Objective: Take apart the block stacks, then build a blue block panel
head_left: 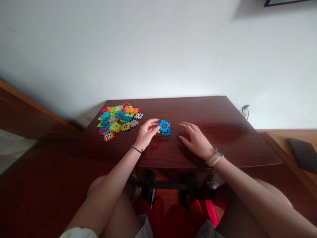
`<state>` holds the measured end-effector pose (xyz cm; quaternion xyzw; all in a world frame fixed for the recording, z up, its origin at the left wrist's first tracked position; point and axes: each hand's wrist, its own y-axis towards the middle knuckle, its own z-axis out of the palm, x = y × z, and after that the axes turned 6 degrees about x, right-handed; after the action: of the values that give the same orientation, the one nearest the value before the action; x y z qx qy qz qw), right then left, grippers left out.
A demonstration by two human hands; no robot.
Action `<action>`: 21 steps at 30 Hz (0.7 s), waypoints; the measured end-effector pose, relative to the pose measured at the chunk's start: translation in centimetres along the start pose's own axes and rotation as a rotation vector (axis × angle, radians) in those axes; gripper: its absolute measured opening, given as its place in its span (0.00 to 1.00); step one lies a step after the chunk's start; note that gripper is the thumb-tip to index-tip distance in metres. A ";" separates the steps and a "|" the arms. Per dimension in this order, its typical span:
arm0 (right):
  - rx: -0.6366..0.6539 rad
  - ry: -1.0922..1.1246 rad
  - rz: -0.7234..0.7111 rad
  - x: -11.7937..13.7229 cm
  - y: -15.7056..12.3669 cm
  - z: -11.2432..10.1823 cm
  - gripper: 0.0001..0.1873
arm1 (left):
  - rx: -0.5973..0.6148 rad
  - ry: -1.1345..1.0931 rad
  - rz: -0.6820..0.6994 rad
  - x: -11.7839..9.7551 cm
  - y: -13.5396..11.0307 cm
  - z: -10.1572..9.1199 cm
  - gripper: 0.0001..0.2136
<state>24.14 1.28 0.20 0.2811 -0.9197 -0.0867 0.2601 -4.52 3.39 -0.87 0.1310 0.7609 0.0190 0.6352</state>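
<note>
Blue plastic tiles [164, 128], two of them, lie overlapping near the middle of the desk [213, 110], closer to its near edge. Each is a flat, smooth piece with toothed, notched edges and a small grid of square windows. Whether they are locked together cannot be told.

In the head view, the left hand [146, 133] sits just beside them, narrowed and loosely curled, with its fingertips [157, 128] at the tiles' left side; they seem to touch, but a grip cannot be told. The right hand [195, 140] lies wide open, fingers spread over the wood, apart from the tiles. A thin dark bracelet [137, 149] circles the left wrist, a beige watch [215, 157] the right.

Toward the far left corner, a loose overlapping heap of tiles [118, 120] mixes red, orange, green, gray and blue. The desk is glossy, reddish-brown wood. A dark cable [244, 111] hangs past its far right corner.
</note>
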 end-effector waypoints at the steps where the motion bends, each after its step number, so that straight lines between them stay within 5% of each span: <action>1: -0.012 0.057 -0.012 0.3 0.2 -0.1 0.29 | 0.005 -0.005 0.001 -0.1 0.0 0.3 0.19; 11: -0.031 0.625 0.054 2.9 1.4 0.0 0.27 | 0.111 -0.036 0.008 -1.6 -0.9 2.0 0.14; 21: 0.017 0.870 0.135 3.5 2.3 0.9 0.17 | 0.079 -0.095 0.050 -1.8 -1.0 2.6 0.16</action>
<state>20.14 1.25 1.67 0.2329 -0.7415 0.0645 0.6260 -1.89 1.61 0.19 0.1758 0.7265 -0.0013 0.6643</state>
